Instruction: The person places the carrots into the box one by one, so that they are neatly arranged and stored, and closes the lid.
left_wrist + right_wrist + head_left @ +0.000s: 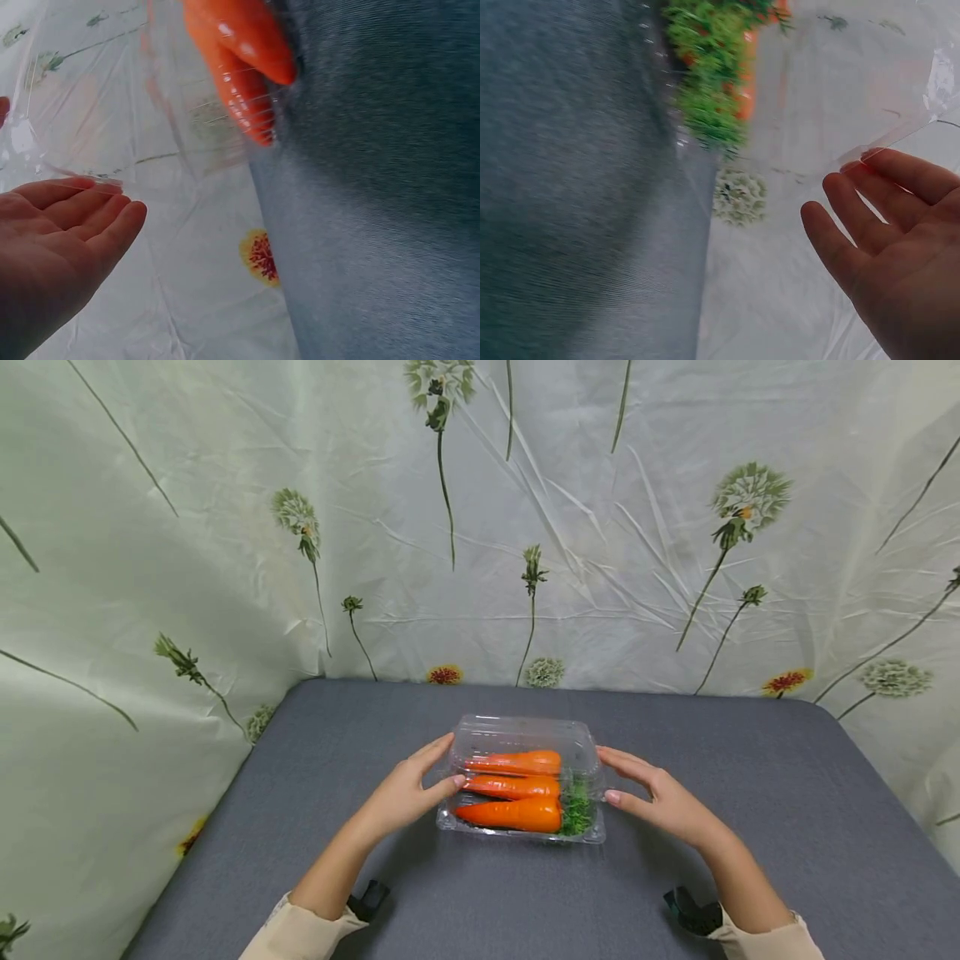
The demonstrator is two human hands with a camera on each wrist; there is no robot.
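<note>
A clear plastic clamshell box (523,727) stands at the middle of the table with three orange carrots (517,815) lying side by side in it. Their tips point left, and feathery green tops (576,814) fill the right end. My left hand (405,793) touches the box's left side, thumb nearer me and the other fingers farther back. Opposite it, my right hand (667,800) has its fingertips at the right side. Both wrist views show mostly straight fingers against a transparent edge of the lid. Whether the lid is fully closed, I cannot tell.
A grey cloth-like surface covers the table (517,902), which has rounded far corners. Behind it and along the left hangs a pale curtain (375,485) printed with dandelions. Dark bands (693,912) sit at the sleeve cuffs.
</note>
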